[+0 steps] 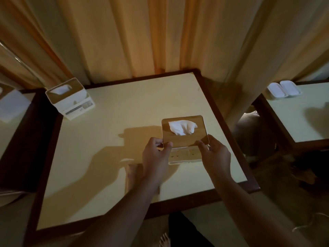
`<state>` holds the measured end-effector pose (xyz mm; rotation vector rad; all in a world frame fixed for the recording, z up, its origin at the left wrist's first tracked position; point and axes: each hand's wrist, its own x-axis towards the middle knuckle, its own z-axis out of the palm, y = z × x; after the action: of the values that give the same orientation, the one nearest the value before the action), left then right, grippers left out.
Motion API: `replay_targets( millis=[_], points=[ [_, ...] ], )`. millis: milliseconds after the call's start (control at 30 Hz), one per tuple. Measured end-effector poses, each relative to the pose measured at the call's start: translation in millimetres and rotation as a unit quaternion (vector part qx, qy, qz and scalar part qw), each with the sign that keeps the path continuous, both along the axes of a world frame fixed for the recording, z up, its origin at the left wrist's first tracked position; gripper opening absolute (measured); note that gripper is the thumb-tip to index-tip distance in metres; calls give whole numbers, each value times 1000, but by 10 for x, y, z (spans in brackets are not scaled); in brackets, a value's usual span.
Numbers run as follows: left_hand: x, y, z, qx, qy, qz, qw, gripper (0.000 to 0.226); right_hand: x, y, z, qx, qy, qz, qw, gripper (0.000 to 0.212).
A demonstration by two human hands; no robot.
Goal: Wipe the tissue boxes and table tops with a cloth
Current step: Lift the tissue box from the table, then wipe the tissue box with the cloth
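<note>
Where the box (183,141) is: up in both hands over the right-front part of the table (106,131). It looks lifted off the top, since its shadow lands off to the left, and it's tipped a bit toward the camera
Lid: wood-coloured, with a white tissue (181,128) poking out of the slot
Left hand (156,154): clamped on the near-left corner, thumb on top of the lid, fingers curled round the side
Right hand (215,154): same deal on the near-right corner, thumb on the lid edge, fingers wrapped underneath
Cloth (132,175): pretty sure that's the tan folded piece lying flat on the table under the left forearm; can't tell if the arm touches it
Table top: cream, with a dark wood rim all round
Second box (71,100): sitting at the back-left corner, tissue sticking up, well apart from the held one
Curtain (142,41): tan folds hanging right behind the table
Side table (302,125): off to the right, same cream top, with two white trays (283,90) side by side at its far end
</note>
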<state>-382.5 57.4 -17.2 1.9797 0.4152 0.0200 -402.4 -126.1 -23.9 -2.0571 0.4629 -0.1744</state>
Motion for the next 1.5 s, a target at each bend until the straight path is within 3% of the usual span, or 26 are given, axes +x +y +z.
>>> replay_targets(
  millis=[367,800,933,1033,1267,1400,1500],
  points=[
    [-811,86,-127,34,22,-20,999,29,-682,-8,-36,-31,42,35,998,18],
    [-969,34,-176,37,27,-41,998,28,-799,-167,-125,-37,96,93,990,18],
    [-1006,14,-196,31,31,-37,998,28,-837,-189,-135,-58,84,125,987,30],
    [-1069,24,-174,40,45,-25,998,41,-918,-145,-107,-100,80,140,982,50],
    [-1291,256,-362,63,31,29,997,33,-1111,100,19,-289,-5,307,907,62],
    [-1257,508,-560,187,0,-47,981,31,-1093,230,30,-300,-2,365,881,60],
    [-1108,711,-756,300,17,-151,942,54,-1019,338,-12,-352,-4,387,853,62]
  ],
)
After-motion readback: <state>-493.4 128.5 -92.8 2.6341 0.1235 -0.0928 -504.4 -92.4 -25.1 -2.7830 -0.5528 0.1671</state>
